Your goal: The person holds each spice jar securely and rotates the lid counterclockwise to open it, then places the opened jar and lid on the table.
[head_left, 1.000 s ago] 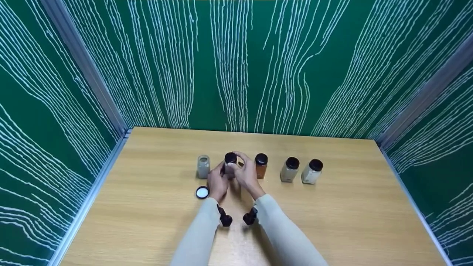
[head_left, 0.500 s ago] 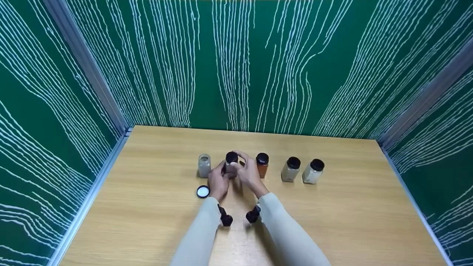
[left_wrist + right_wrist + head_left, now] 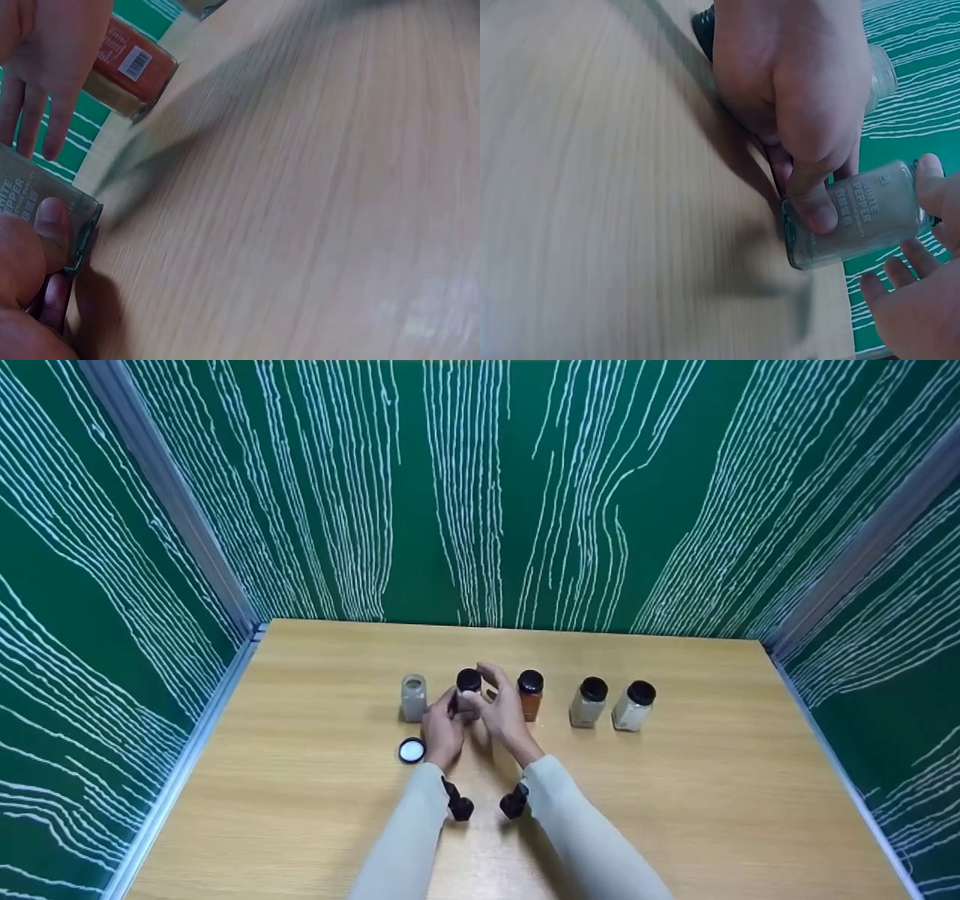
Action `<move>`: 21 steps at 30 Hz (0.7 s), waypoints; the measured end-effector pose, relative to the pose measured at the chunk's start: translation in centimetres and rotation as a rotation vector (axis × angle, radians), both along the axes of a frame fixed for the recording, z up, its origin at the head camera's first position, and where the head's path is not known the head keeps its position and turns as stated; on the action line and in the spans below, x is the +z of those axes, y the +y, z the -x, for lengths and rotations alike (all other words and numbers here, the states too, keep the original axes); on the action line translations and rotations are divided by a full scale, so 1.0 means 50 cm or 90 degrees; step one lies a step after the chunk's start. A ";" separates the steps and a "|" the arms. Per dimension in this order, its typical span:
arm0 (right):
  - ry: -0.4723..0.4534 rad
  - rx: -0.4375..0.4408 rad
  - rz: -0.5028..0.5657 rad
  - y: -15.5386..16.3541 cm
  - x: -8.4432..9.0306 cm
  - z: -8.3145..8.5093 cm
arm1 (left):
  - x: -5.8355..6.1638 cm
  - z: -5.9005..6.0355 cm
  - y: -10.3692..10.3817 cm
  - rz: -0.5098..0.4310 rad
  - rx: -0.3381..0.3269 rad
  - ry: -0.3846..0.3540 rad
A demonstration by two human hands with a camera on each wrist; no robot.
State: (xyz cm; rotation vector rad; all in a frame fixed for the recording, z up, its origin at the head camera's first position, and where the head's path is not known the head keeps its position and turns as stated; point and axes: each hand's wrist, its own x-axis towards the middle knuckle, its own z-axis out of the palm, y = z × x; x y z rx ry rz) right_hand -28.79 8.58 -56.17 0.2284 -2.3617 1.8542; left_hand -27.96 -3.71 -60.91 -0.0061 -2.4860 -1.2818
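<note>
While the left hand [image 3: 442, 729] gripped the jar [image 3: 851, 214], the right hand [image 3: 504, 711] lay beside its cap, fingers loosely spread, holding nothing.

1. A light wooden bench [image 3: 675, 810] with a visible grain carries everything.
2. An uncapped clear jar [image 3: 413, 697] stands at the left end of a row.
3. Its loose cap [image 3: 411, 750] lies nearer the front edge, white inside facing up.
4. An orange-filled jar [image 3: 530, 694] with a black cap stands mid-row.
5. Two pale black-capped jars [image 3: 589, 703] [image 3: 633, 706] stand just beside each other to the right.
</note>
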 end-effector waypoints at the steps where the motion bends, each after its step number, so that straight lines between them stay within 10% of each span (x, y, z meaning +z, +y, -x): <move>1: -0.003 -0.009 0.008 -0.002 -0.001 -0.001 | -0.001 0.000 0.000 0.000 0.001 0.000; 21: -0.010 -0.049 0.028 -0.023 -0.014 0.001 | -0.005 0.005 -0.003 -0.003 0.011 -0.033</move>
